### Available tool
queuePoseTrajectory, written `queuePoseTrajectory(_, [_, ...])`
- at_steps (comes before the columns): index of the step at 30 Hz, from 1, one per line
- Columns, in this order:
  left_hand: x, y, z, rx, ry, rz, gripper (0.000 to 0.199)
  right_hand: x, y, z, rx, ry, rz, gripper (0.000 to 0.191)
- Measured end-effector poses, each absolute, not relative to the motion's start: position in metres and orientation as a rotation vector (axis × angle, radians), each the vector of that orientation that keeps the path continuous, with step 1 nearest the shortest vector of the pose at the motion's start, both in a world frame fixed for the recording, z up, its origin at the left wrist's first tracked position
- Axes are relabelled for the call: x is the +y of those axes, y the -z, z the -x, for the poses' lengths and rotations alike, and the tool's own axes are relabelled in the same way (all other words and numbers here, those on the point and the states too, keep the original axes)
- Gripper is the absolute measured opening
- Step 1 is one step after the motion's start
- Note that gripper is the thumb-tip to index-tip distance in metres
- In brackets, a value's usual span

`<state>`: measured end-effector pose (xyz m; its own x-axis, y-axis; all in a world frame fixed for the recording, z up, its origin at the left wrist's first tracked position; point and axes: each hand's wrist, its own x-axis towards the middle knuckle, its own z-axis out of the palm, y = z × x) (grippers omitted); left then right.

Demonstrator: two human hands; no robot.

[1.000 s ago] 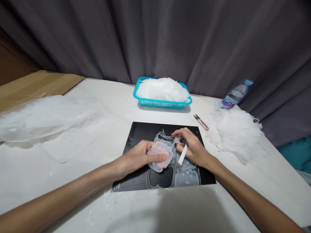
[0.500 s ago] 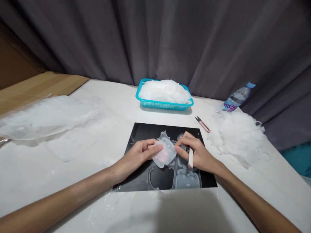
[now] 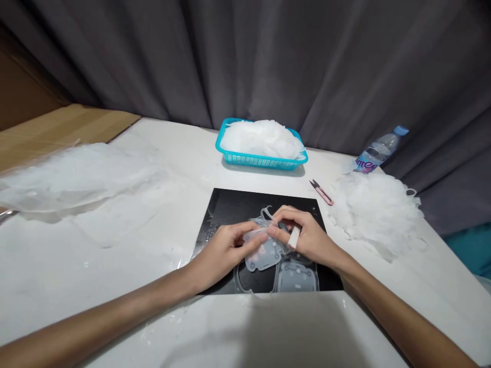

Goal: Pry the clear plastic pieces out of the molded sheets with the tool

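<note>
A translucent rounded piece is pinched at its upper edge between the thumb and fingers of my left hand, above a black mat. My right hand meets it at the piece's top right, fingers closed on a thin clear strip that curls upward. A short white stick-like object also rests in my right hand. Below, a translucent sheet with a rounded shape in it lies on the mat, beside a cut-out outline.
Behind the mat stands a blue basket heaped with white pieces. To the right are small pink-handled snips, a white pile and a tilted water bottle. Translucent sheets lie at the left, near cardboard.
Both hands have come together over the piece, which has turned and tilted. My right hand has moved left onto its upper edge, and a clear strip now stands up between the hands.
</note>
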<state>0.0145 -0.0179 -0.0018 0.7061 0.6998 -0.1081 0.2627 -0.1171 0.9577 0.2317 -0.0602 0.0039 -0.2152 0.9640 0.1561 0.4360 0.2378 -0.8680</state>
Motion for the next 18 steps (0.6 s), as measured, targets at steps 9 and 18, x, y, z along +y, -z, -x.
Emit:
queuePoseTrajectory(9, [-0.008,0.001,-0.011,0.516,-0.368,-2.077,0.038,-0.068,-0.013,-0.242,-1.975,-0.909,1.331,0.015])
queuePoseTrajectory(18, [-0.031,-0.009,-0.020,0.177,-0.586,-3.032,0.030,-0.074,-0.027,-0.242,-1.986,-0.874,1.488,0.022])
